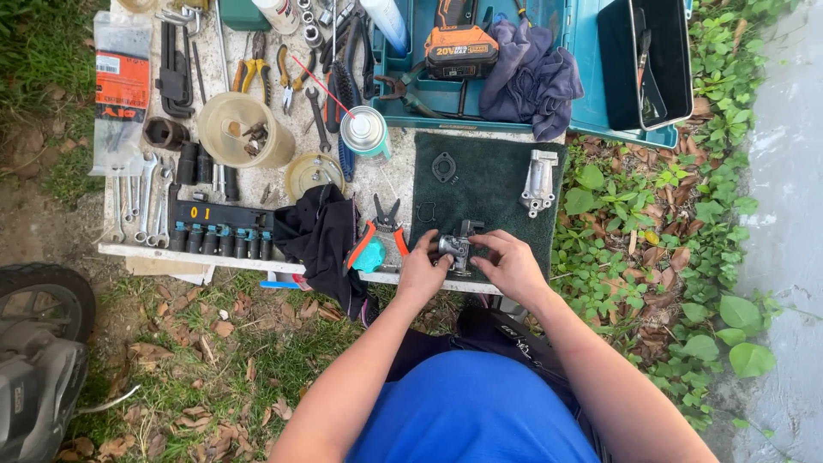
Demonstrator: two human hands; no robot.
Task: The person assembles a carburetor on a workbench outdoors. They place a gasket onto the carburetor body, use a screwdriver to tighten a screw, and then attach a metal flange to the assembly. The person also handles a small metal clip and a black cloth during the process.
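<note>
While we look straight down from head height, we see a pale, worn tabletop (377, 176) set outdoors on grass and dry leaves, with green ground plants to the right and a tyre (43, 296) at the left edge. A dark green mat (489, 184) covers the tabletop's near right part. Our left hand (422, 273) and right hand (513, 264) both close around a small grey metal engine part (454, 247), holding it over the mat's near edge. Farther back on the mat lie a black gasket (444, 167) and a silver metal bracket (538, 182). Behind it, a teal toolbox (583, 86) holds an orange and black battery pack (461, 50) and a purple-grey rag (531, 77). Left of the mat, a clear round tub (244, 129) contains small dark fasteners, just beside a spray can (367, 133). Sockets sit in a black rail (219, 227) near wrenches (141, 201).
</note>
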